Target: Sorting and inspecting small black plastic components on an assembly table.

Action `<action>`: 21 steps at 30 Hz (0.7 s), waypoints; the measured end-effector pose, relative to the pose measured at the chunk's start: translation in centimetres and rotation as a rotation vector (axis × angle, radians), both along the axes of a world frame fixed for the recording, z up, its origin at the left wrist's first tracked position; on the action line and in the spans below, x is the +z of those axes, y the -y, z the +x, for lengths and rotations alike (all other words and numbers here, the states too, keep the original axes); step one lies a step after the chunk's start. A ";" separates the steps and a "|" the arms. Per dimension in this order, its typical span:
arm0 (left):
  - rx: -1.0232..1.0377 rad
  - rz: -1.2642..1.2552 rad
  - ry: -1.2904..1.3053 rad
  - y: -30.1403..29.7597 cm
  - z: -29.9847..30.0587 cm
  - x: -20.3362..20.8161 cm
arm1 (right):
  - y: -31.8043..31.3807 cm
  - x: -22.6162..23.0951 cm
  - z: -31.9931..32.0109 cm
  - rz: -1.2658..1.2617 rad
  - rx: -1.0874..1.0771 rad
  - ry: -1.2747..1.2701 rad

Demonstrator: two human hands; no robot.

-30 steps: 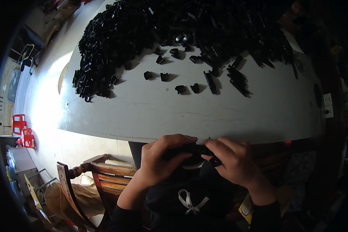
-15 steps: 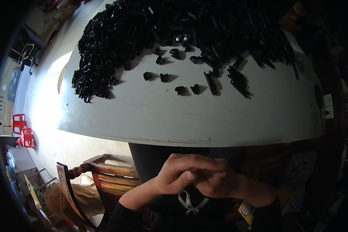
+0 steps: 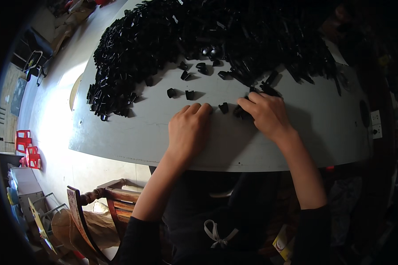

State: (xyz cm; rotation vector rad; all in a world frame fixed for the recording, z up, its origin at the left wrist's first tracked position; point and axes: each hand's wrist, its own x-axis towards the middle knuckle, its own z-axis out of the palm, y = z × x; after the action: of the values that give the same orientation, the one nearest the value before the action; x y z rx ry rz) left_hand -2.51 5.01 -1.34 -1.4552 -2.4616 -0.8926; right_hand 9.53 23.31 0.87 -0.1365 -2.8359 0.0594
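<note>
Both my hands are over the pale grey table (image 3: 163,143). My left hand (image 3: 188,130) is palm down with its fingers curled and closed; a small black plastic piece lay where its fingertips now are, and those tips hide it. My right hand (image 3: 269,115) has its fingers bent down round a long narrow black plastic piece (image 3: 241,113), which is mostly hidden under them. Between the hands sits a small black cap-like piece (image 3: 223,107). Just beyond the left hand are two similar small pieces, one of them notched (image 3: 189,95).
A big heap of black plastic parts (image 3: 132,57) covers the far side of the table, small ones left, long ones right. A wooden chair (image 3: 119,194) stands at my left. Red stools (image 3: 23,141) are on the floor farther left. A wall socket (image 3: 376,123) is at the right.
My hands were clasped together in front of my body. They have come apart and reached forward onto the table, the left to a small piece, the right to the long ones.
</note>
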 end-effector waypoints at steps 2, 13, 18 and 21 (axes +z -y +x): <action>-0.023 -0.014 0.005 0.9 0.2 -0.1 | 1.2 -0.2 0.8 0.005 0.013 -0.002; -0.283 0.247 0.537 4.9 3.9 2.9 | 7.5 3.3 7.1 -0.549 0.021 -0.002; -0.308 0.256 0.511 5.6 4.5 3.5 | 7.9 3.5 7.3 -0.524 0.053 -0.039; -0.327 0.256 0.533 5.8 4.6 3.6 | 7.9 3.6 7.6 -0.498 0.051 -0.007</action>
State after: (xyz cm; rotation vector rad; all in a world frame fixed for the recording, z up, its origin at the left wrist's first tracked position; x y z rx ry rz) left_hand 2.09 -0.75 2.28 -1.7247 -2.3272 -1.7940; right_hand 17.15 15.45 4.52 -0.1676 -2.7558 0.7732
